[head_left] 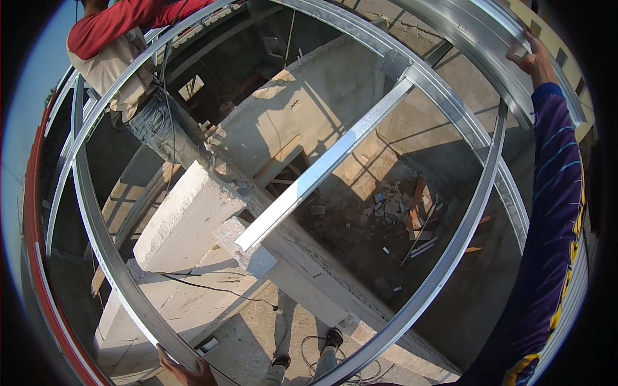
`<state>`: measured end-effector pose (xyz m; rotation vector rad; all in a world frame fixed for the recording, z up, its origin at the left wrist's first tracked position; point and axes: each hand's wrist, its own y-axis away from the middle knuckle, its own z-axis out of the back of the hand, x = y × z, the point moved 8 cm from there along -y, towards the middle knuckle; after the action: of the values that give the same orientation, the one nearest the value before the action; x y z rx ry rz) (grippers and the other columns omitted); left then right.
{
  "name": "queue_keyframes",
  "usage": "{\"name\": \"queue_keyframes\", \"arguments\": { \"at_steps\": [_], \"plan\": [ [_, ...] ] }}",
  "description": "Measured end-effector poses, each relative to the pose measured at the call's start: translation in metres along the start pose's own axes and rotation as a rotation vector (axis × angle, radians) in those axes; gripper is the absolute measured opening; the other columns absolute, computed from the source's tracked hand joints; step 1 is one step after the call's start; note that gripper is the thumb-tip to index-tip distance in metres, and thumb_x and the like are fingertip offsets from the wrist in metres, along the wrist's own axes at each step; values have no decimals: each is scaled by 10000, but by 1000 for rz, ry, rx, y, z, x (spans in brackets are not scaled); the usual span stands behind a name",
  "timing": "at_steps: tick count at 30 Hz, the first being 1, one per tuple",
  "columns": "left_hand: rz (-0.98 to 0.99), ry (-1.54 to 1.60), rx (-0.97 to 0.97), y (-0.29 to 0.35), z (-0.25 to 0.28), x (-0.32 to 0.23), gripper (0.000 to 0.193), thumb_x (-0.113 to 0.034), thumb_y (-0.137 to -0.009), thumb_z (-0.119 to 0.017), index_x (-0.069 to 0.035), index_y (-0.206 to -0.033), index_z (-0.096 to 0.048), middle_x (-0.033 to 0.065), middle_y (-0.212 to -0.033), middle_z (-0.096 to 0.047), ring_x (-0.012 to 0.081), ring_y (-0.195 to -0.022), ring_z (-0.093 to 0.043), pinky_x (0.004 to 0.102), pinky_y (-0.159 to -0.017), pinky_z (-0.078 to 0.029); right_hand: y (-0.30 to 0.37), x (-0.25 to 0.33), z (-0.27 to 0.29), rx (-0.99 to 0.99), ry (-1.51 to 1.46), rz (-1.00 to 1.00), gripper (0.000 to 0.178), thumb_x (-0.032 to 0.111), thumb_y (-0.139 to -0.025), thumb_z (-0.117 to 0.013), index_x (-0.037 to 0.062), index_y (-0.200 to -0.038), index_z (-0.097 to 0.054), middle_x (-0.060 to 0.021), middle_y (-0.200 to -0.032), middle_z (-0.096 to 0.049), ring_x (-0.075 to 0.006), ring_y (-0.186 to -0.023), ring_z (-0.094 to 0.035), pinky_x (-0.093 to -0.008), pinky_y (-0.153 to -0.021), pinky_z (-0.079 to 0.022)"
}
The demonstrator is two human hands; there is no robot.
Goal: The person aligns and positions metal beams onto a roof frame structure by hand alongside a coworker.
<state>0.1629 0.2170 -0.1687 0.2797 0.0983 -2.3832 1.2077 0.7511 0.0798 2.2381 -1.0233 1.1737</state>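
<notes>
At the lower left, my left hand (187,372) is closed around the lower end of a curved-looking galvanized steel channel (106,248); part of its grip is hidden. My right hand (532,63), at the end of a purple sleeve, holds the lip of a wide silvery steel channel (473,40) at the upper right, its thumb on the inner face. Between them a shorter steel channel (328,168) slants across, its upper end meeting a small bracket (394,64) on another steel beam (444,103). Its lower end lies over a pale block (248,248).
A co-worker (138,83) in red sleeves and jeans is at the upper left, among the beams. Below are block walls (187,219), a rubble heap (396,202) on the lower floor, and black cable (219,288). Someone's legs and shoes (333,339) show at the bottom.
</notes>
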Motion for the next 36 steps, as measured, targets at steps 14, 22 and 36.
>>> {"name": "queue_keyframes", "arguments": {
  "at_steps": [14, 22, 36],
  "plan": [
    [167, -87, 76, 10, 10, -47, 993, -510, -876, -634, 133, -1457, -148, 308, -1479, -323, 400, -1388, -317, 439, -1152, -247, 26, 29, -10, 151, -86, 105, 1077, 203, -876, -718, -91, -1460, 138, -304, -1545, 14, -479, -1408, -199, -564, -1175, -214],
    [278, -95, 148, 15, 5, -42, 1036, -553, -873, -616, 129, -1469, -113, 321, -1490, -297, 416, -1401, -293, 441, -1151, -255, 56, 25, -17, 223, -59, 148, 1090, 216, -873, -721, -54, -1472, 148, -269, -1558, 44, -465, -1424, -161, -579, -1174, -194],
    [217, -53, 118, 14, 8, -48, 1004, -511, -889, -614, 136, -1467, -109, 310, -1497, -295, 404, -1400, -300, 419, -1155, -245, 49, 23, -13, 225, 23, 155, 1117, 261, -880, -711, -6, -1475, 196, -234, -1570, 74, -458, -1441, -96, -581, -1176, -189]
  ]
}}
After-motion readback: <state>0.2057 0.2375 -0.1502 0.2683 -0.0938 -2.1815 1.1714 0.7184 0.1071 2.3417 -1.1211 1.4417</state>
